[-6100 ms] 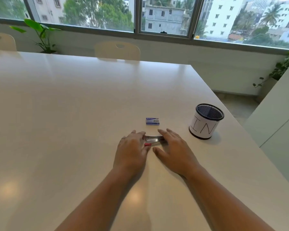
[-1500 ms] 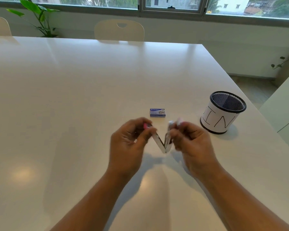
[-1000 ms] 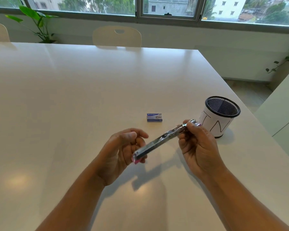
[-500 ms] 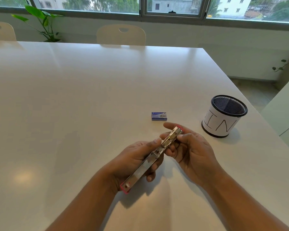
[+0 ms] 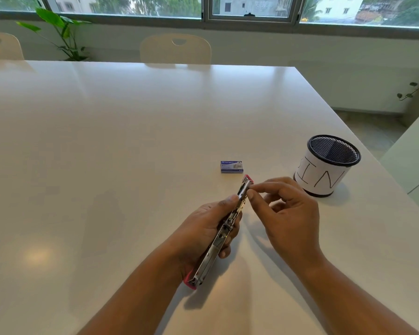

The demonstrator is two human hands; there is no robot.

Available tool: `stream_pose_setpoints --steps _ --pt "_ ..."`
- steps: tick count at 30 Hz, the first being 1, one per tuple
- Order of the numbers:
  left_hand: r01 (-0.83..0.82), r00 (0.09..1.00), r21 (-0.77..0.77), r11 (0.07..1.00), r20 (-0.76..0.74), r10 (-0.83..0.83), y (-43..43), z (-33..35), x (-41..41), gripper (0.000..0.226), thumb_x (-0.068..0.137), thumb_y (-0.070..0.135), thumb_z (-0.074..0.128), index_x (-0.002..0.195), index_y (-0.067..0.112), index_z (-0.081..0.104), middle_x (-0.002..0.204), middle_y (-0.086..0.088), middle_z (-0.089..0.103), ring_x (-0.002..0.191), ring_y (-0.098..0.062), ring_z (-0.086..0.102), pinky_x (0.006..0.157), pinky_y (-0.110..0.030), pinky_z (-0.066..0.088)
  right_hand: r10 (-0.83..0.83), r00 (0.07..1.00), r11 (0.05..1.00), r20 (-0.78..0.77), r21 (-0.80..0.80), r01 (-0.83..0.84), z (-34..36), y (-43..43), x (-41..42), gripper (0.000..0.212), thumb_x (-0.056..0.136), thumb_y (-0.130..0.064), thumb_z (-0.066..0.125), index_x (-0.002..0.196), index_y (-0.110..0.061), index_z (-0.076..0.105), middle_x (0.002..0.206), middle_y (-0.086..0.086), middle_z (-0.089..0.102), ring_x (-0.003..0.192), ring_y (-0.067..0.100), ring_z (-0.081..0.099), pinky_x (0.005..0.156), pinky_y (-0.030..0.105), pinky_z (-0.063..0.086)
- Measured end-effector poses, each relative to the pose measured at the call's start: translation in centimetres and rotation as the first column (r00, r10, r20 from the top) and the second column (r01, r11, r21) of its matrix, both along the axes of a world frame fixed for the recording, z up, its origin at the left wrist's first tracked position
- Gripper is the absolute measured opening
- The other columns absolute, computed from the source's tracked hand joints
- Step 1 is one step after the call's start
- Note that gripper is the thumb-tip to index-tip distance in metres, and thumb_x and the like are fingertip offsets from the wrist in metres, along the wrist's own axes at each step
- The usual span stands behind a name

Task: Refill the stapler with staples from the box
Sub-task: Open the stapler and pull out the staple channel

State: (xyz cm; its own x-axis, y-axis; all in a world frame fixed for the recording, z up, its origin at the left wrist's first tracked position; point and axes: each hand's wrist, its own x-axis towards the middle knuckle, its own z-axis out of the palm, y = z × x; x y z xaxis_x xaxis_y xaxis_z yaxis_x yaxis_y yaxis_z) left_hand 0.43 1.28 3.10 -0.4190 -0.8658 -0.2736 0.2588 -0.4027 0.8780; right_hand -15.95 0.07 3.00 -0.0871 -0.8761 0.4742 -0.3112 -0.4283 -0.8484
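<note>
Stapler opened flat, no staples loaded yet.

Held the pink-backed metal stapler (image 5: 224, 232) unfolded in the closed left hand (image 5: 203, 234); pinched its far tip with right hand (image 5: 284, 213) fingertips (image 5: 250, 195). Left the small blue staple box (image 5: 231, 166) shut at twelve o'clock on the white table (image 5: 131, 141), untouched. Loading judged still ahead.
</note>
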Motion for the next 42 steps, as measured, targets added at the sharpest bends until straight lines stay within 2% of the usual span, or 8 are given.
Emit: stream_pose_setpoints --steps 5,13,17,24,28,30,36,42 --pt "-0.029 0.999 0.003 1.0 -0.018 0.029 -0.1 0.0 -0.1 0.039 0.081 0.05 0.063 0.073 0.012 0.061 0.053 -0.001 0.05 0.037 -0.011 0.041 0.038 -0.022 0.041 0.035 0.999 0.999 -0.026 0.023 -0.035 0.1 0.2 0.1 0.016 0.082 -0.013 0.077 0.09 -0.027 0.074 0.083 -0.012 0.065 0.06 0.009 0.054 0.048 0.013 0.041" --pt "-0.063 0.996 0.049 0.997 -0.052 0.066 -0.1 0.0 -0.1 0.034 0.081 0.044 0.063 0.068 0.013 0.065 0.054 -0.003 0.046 0.036 -0.009 0.038 0.036 -0.019 0.036 0.178 0.984 0.982 -0.004 0.06 -0.177 0.2 0.6 0.8 0.017 0.082 -0.002 0.075 0.081 -0.02 0.075 0.072 0.004 0.06 0.059 0.007 0.049 0.05 0.016 0.04" --pt "-0.086 0.995 0.084 0.993 -0.033 0.089 -0.3 -0.1 -0.2 0.034 0.08 0.043 0.064 0.074 0.009 0.062 0.059 -0.005 0.043 0.037 -0.009 0.038 0.036 -0.018 0.033 0.189 0.982 0.981 -0.007 0.055 -0.189 0.2 0.6 0.7 0.013 0.081 -0.004 0.074 0.081 -0.017 0.075 0.073 0.008 0.06 0.059 0.018 0.051 0.049 0.027 0.043" --pt "-0.15 0.982 0.161 0.976 -0.093 0.167 -0.9 -0.5 0.1 0.036 0.077 0.042 0.069 0.079 0.007 0.06 0.053 -0.004 0.047 0.035 -0.01 0.039 0.035 -0.02 0.032 0.269 0.963 0.963 0.001 -0.031 -0.269 0.3 1.0 0.9 0.005 0.079 -0.012 0.072 0.079 -0.017 0.072 0.076 -0.006 0.062 0.06 0.009 0.054 0.052 0.019 0.044" --pt "-0.142 0.967 0.184 0.973 -0.185 0.177 -1.2 -0.6 0.4 0.04 0.086 0.038 0.065 0.098 0.0 0.059 0.063 -0.01 0.054 0.049 -0.02 0.055 0.044 -0.028 0.051 0.462 0.884 0.881 -0.069 -0.073 -0.467 -0.3 2.1 1.9 0.005 0.077 -0.01 0.073 0.082 -0.011 0.075 0.08 -0.004 0.061 0.064 0.012 0.055 0.053 0.017 0.045" --pt "-0.1 0.969 0.188 0.977 -0.205 0.138 -1.1 -0.6 0.6 0.039 0.088 0.039 0.063 0.098 0.002 0.057 0.059 -0.008 0.053 0.04 -0.016 0.053 0.038 -0.023 0.047 0.489 0.872 0.864 -0.035 -0.121 -0.489 -0.3 2.0 1.7 0.004 0.079 -0.009 0.071 0.083 -0.008 0.074 0.079 0.0 0.063 0.062 0.013 0.055 0.051 0.024 0.046" --pt "-0.058 0.981 0.223 0.973 -0.169 0.097 -1.1 -0.3 0.9 0.036 0.078 0.042 0.068 0.078 0.008 0.058 0.059 -0.004 0.058 0.034 -0.01 0.047 0.033 -0.019 0.039 0.18 0.978 0.935 -0.108 -0.291 -0.204 0.4 0.5 -0.4 0.006 0.082 -0.014 0.065 0.082 -0.011 0.07 0.074 0.001 0.063 0.06 0.011 0.054 0.047 0.026 0.043" --pt "0.068 0.986 0.208 0.976 -0.166 -0.034 -0.6 0.3 1.0 0.038 0.089 0.042 0.059 0.071 0.008 0.063 0.055 -0.002 0.056 0.036 -0.009 0.046 0.037 -0.02 0.039 -0.084 0.942 0.954 -0.324 -0.3 -0.018 -0.4 -0.7 -1.2 0.021 0.088 -0.017 0.064 0.104 -0.018 0.076 0.09 -0.003 0.059 0.073 0.005 0.054 0.059 0.011 0.036"
